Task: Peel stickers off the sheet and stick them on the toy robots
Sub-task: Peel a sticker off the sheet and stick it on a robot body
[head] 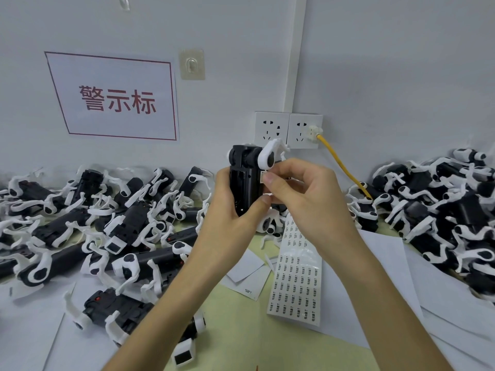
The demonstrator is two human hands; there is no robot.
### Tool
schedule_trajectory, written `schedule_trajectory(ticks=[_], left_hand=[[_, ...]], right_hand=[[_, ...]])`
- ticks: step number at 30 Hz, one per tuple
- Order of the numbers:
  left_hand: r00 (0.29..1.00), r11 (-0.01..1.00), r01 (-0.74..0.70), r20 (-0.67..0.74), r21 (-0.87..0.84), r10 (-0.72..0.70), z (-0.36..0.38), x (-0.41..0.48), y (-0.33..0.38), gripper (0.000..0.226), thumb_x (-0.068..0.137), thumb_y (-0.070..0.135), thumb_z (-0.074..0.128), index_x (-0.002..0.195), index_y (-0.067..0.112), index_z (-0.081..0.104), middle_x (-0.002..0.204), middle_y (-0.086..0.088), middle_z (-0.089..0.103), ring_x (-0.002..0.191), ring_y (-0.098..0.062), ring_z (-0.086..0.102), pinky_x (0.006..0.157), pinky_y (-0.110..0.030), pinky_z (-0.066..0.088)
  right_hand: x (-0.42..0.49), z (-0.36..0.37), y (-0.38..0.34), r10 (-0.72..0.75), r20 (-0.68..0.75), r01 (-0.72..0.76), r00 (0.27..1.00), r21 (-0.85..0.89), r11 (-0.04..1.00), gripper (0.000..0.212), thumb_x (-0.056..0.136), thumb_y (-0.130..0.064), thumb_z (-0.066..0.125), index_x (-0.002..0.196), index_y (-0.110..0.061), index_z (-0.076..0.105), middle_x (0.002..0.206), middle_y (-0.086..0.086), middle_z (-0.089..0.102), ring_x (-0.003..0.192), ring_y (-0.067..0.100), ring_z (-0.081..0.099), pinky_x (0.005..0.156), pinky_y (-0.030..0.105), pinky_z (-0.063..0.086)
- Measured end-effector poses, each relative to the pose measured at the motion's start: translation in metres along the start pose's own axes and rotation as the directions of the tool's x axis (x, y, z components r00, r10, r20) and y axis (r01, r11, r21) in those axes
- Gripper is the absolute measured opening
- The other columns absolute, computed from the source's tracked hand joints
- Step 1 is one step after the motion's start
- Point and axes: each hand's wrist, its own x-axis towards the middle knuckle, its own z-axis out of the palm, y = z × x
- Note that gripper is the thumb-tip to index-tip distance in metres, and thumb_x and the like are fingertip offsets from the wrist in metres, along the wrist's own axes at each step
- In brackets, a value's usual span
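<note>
My left hand (230,210) grips a black toy robot (245,180) with white limbs, held upright above the table's middle. My right hand (302,191) is at the robot's right side, thumb and forefinger pinching a small white sticker (263,174) against the black body. The long sticker sheet (296,274), printed with rows of small labels, lies flat on the table below my right wrist.
Heaps of black-and-white toy robots cover the table on the left (107,228) and on the right (442,210). One robot (120,314) lies near my left forearm. White paper sheets (401,277) and backing scraps (249,271) lie around. A yellow cable (342,167) runs from the wall socket (305,131).
</note>
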Motion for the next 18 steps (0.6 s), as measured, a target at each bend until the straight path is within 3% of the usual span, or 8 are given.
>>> schedule_trajectory(ticks=[6, 13, 18], left_hand=[[0.999, 0.999, -0.028, -0.024, 0.036, 0.029, 0.0016, -0.0004, 0.0011, 0.031, 0.098, 0.021, 0.067, 0.124, 0.019, 0.051, 0.103, 0.011, 0.066, 0.093, 0.004, 0.065, 0.075, -0.009, 0.048], [0.998, 0.995, -0.053, -0.029, 0.08, 0.055, 0.0015, -0.0009, 0.0028, 0.029, 0.098, 0.022, 0.065, 0.122, 0.02, 0.049, 0.097, 0.006, 0.062, 0.085, -0.001, 0.062, 0.072, -0.014, 0.05], [0.998, 0.992, -0.064, -0.019, 0.108, 0.066, 0.001, -0.0026, 0.0036, 0.029, 0.098, 0.022, 0.066, 0.121, 0.023, 0.049, 0.094, 0.007, 0.059, 0.082, 0.0, 0.059, 0.07, -0.015, 0.049]], right_hand=[[-0.0004, 0.0006, 0.0006, 0.009, -0.006, -0.009, 1.0, 0.021, 1.0, 0.01, 0.095, -0.02, 0.072, 0.087, -0.025, 0.074, 0.083, -0.006, 0.077, 0.082, 0.017, 0.076, 0.085, 0.046, 0.061], [0.0006, 0.0016, 0.0029, 0.037, -0.023, -0.034, 0.999, 0.112, 0.993, 0.008, 0.093, -0.018, 0.074, 0.085, -0.019, 0.075, 0.081, 0.006, 0.076, 0.08, 0.02, 0.075, 0.071, 0.036, 0.062], [0.0023, -0.0035, 0.0033, 0.069, -0.019, -0.066, 0.997, 0.149, 0.987, 0.009, 0.091, -0.016, 0.076, 0.086, -0.009, 0.074, 0.084, 0.009, 0.077, 0.083, 0.024, 0.075, 0.088, 0.053, 0.06]])
